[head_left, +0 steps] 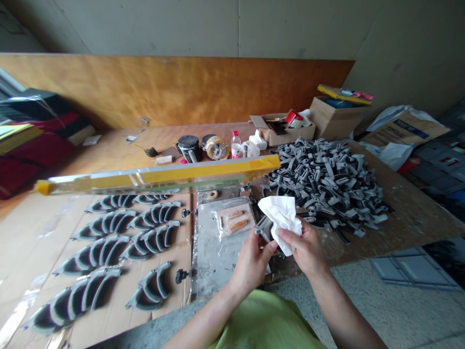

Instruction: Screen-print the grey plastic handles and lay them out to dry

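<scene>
My left hand (252, 259) is closed around a grey plastic part (264, 227), which sticks up past the fingers. A crumpled white cloth or tissue (281, 215) is pinched in my right hand (307, 245), against the part's right side. The cloth covers much of the part. Just beyond my hands, a large heap of similar grey and black parts (327, 179) covers the table's right side. To the left, curved grey parts (87, 295) stand in several nested rows on a cardboard sheet (109, 329).
A long yellow-taped bar (163, 173) runs across the table behind the rows. A metal plate (210, 261) carries a bagged item (236, 220). Farther back are a black mug (189, 148), tape roll (217, 147), red-capped bottle (236, 145) and open carton (283, 134).
</scene>
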A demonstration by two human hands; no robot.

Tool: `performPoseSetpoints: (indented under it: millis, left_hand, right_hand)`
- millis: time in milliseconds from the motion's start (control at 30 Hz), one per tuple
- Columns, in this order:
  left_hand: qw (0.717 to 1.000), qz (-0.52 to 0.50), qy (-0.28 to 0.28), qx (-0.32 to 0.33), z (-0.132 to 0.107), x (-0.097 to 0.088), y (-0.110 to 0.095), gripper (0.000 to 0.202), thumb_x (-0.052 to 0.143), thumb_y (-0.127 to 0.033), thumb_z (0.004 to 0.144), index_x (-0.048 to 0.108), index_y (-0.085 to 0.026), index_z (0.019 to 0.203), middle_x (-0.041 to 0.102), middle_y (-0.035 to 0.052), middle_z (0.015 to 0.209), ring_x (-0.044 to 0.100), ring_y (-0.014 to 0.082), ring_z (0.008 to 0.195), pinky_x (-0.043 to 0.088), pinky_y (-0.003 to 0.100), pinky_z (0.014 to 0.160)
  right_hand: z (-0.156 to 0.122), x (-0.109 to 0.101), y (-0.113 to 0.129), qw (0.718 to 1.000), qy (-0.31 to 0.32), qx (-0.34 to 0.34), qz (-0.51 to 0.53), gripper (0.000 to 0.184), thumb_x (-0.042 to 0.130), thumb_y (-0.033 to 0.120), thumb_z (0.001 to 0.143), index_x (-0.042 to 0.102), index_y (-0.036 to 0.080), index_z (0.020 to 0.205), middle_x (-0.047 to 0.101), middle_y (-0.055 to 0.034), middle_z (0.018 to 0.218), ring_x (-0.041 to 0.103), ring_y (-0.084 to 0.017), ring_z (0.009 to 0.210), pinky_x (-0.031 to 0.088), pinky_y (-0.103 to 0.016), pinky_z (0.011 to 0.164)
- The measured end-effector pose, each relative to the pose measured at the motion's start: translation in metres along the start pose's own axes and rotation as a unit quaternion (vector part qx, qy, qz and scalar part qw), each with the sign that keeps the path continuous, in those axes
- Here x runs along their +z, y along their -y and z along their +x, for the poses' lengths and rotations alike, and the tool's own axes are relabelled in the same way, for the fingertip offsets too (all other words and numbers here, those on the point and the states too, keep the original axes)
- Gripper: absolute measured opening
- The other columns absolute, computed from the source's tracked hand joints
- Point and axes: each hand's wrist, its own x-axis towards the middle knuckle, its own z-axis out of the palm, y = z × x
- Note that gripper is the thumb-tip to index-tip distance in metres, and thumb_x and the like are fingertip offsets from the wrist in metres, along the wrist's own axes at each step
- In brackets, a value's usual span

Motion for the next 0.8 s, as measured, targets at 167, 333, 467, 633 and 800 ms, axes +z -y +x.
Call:
performPoseSetpoints:
  millis: [167, 333, 467, 633, 800]
  left_hand:
    - [0.998, 0.052, 0.038, 0.002, -0.001, 0.0, -0.001, 0.031, 0.061, -0.046, 0.088, 0.052, -0.021, 0.102, 0.068, 0.005, 0.088, 0.063, 0.0219, 0.079, 0.049, 0.033, 0.072]
    - [0.997, 0.055, 0.051, 0.003, -0.004, -0.001, -0.008, 0.031, 0.059, -0.049, 0.089, 0.05, -0.021, 0.099, 0.069, 0.0063, 0.089, 0.065, 0.0229, 0.08, 0.049, 0.033, 0.07]
    - [0.997, 0.057, 0.042, 0.015, -0.006, 0.002, -0.009, 0.031, 0.061, -0.048, 0.087, 0.051, -0.02, 0.097, 0.068, 0.0053, 0.085, 0.064, 0.0218, 0.079, 0.05, 0.032, 0.07]
    - [0.999, 0.026, 0.035, 0.011, -0.004, 0.003, -0.008, 0.035, 0.06, -0.049, 0.087, 0.051, -0.019, 0.101, 0.068, 0.0049, 0.087, 0.063, 0.0201, 0.078, 0.051, 0.032, 0.07]
    - [0.999, 0.026, 0.037, 0.015, -0.002, -0.003, -0.002, 0.032, 0.061, -0.048, 0.087, 0.053, -0.018, 0.096, 0.068, 0.0067, 0.089, 0.064, 0.0218, 0.083, 0.051, 0.033, 0.074]
  right_hand:
    - [0.002, 0.012, 0.007, 0.985, 0.011, -0.076, -0.156, 0.019, 0.079, 0.033, 0.068, 0.068, 0.02, 0.075, 0.065, -0.0008, 0.08, 0.059, -0.016, 0.069, 0.049, -0.026, 0.064]
    - [-0.002, 0.027, 0.013, 0.966, -0.031, -0.158, -0.201, 0.017, 0.074, 0.032, 0.071, 0.063, 0.02, 0.075, 0.062, -0.0033, 0.096, 0.06, -0.017, 0.081, 0.049, -0.025, 0.069]
    - [-0.002, 0.028, 0.007, 0.963, -0.072, -0.139, -0.222, 0.019, 0.069, 0.037, 0.079, 0.061, 0.02, 0.079, 0.066, -0.0028, 0.086, 0.059, -0.017, 0.074, 0.048, -0.025, 0.065]
    - [0.0, 0.028, 0.007, 0.945, -0.096, -0.161, -0.267, 0.02, 0.067, 0.038, 0.08, 0.057, 0.021, 0.075, 0.065, -0.0009, 0.073, 0.058, -0.017, 0.066, 0.045, -0.025, 0.06]
    - [-0.003, 0.032, 0.01, 0.927, -0.054, -0.229, -0.291, 0.022, 0.066, 0.034, 0.079, 0.052, 0.021, 0.067, 0.064, -0.0021, 0.08, 0.06, -0.016, 0.071, 0.046, -0.025, 0.062]
